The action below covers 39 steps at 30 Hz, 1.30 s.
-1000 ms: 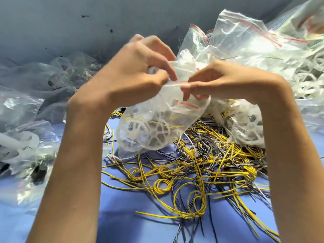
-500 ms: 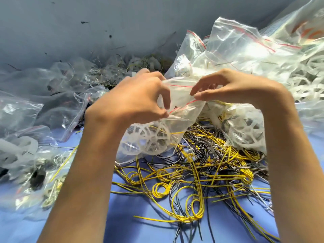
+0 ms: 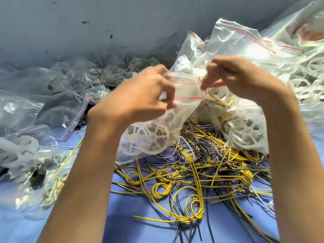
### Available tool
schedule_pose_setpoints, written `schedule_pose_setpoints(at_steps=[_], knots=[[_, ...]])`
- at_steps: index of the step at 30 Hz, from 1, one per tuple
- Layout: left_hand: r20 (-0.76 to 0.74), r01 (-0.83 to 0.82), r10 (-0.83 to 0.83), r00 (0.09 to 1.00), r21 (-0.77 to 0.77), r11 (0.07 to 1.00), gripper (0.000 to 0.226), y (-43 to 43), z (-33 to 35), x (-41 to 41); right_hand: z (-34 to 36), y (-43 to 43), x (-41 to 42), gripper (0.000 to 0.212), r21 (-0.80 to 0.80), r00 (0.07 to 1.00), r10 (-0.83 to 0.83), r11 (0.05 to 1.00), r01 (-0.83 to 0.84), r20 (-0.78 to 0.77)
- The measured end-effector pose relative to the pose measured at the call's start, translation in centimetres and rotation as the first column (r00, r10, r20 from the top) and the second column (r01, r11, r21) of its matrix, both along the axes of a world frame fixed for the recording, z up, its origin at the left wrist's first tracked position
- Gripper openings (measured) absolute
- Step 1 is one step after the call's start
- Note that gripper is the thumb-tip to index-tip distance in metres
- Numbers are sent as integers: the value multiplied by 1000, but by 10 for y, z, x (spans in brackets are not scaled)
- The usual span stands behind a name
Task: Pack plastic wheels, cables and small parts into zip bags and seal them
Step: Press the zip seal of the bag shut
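Observation:
I hold a clear zip bag [image 3: 185, 92] with a red seal line in the air above the table. White plastic wheels [image 3: 149, 139] hang in its bottom. My left hand [image 3: 140, 95] pinches the bag's top at its left end. My right hand [image 3: 229, 76] pinches the top at its right end. The bag's mouth is stretched between the two hands; both are blurred by motion. A tangle of yellow and black cables [image 3: 196, 169] lies on the blue table under the bag.
A filled bag of wheels [image 3: 245, 130] lies to the right of the cables. Big bags of white plastic parts [image 3: 301, 71] pile up at the far right. Several clear bags with small parts [image 3: 35, 155] cover the left side. A grey wall [image 3: 105, 23] stands behind.
Both hands slid apart along the top of the bag, so the seal strip is now stretched wider. The bag with wheels hangs lower in view.

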<state>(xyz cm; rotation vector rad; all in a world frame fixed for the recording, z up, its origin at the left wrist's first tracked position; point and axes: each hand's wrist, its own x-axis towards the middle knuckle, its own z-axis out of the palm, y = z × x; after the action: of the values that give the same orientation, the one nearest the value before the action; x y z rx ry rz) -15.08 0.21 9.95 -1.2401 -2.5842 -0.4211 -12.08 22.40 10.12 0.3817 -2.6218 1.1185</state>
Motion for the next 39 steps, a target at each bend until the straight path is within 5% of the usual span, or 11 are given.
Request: schedule_pose_setpoints(at_steps=[2, 5, 9, 15, 19, 23, 27, 35, 39], knots=[[-127, 52, -26, 992, 204, 978, 13, -7, 12, -2, 13, 4, 13, 18, -176, 985, 120, 974, -141, -127], [-181, 91, -33, 983, 322, 942, 13, -24, 27, 3, 22, 9, 24, 26, -46, 968, 227, 971, -233, -106], [-18, 144, -145, 989, 303, 942, 16, -34, 29, 9, 7, -5, 9, 54, -22, 981, 191, 981, -192, -38], [192, 243, -283, 940, 206, 948, 21, -28, 31, 23, -8, -18, -10, 30, 204, 996, 83, 976, -74, -35], [56, 142, -168, 984, 317, 938, 22, -41, 34, 16, 2, -10, 1, 20, -44, 971, 98, 993, -111, -219], [-37, 2, 20, 999, 526, 851, 19, -64, 36, 5, 14, -1, 11, 16, -293, 879, 179, 897, -330, -442], [97, -80, 34, 995, 524, 848, 22, -59, 20, -5, -1, -6, 2, 11, -537, 944, 224, 779, -324, -244], [200, -62, -126, 972, 729, 682, 27, -65, 15, -16, -2, -8, 0, 25, -544, 968, 244, 806, -234, -56], [229, -87, -164, 959, 794, 602, 26, -72, 12, -16, -2, -14, -1, 10, -485, 974, 199, 845, -226, -107]])
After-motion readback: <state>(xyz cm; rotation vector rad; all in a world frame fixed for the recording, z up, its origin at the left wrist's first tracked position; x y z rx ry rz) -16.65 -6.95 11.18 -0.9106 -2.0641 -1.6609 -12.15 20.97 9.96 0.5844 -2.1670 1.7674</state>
